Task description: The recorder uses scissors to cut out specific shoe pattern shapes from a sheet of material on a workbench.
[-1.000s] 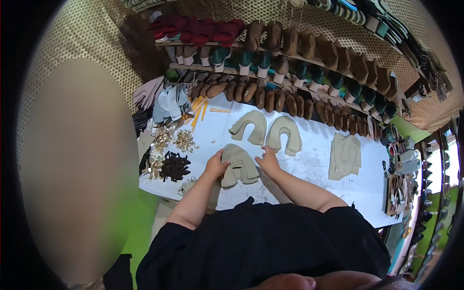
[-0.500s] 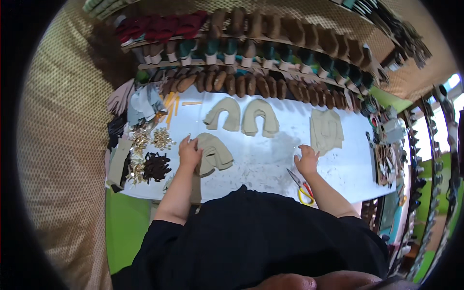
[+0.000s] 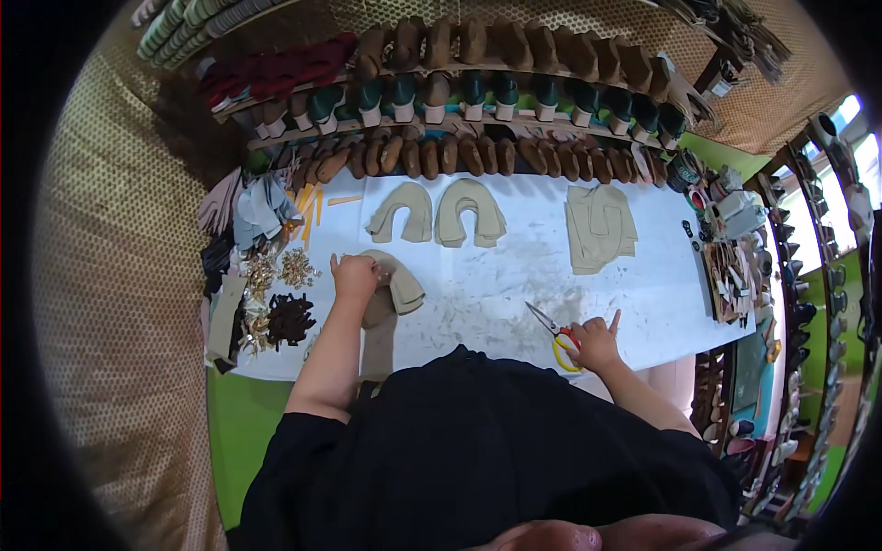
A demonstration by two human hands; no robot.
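Note:
My left hand (image 3: 354,275) lies at the left edge of a beige U-shaped piece (image 3: 404,286) on the white table, its fingers curled. What they pinch, if anything, is too small to make out. The piece is bent, with one leg curving toward me. My right hand (image 3: 597,342) is at the handles of the scissors (image 3: 562,342), thumb side on the red and yellow grips, one finger stretched away. The blades lie slightly apart and point up and left. Two more beige U-shaped pieces, one left (image 3: 402,211) and one right (image 3: 470,211), lie farther back.
A stack of beige pieces (image 3: 602,230) lies at the right. Gold bits (image 3: 299,266), dark brown strips (image 3: 290,319) and yellow strips (image 3: 312,207) are at the left. Shoe forms (image 3: 432,158) line the back edge. A box of scraps (image 3: 730,285) stands at the right end.
My right hand has come down toward me onto the scissors' handles. My left hand has shifted slightly rightward over the beige piece, its fingers more curled. The whole view has shifted a little.

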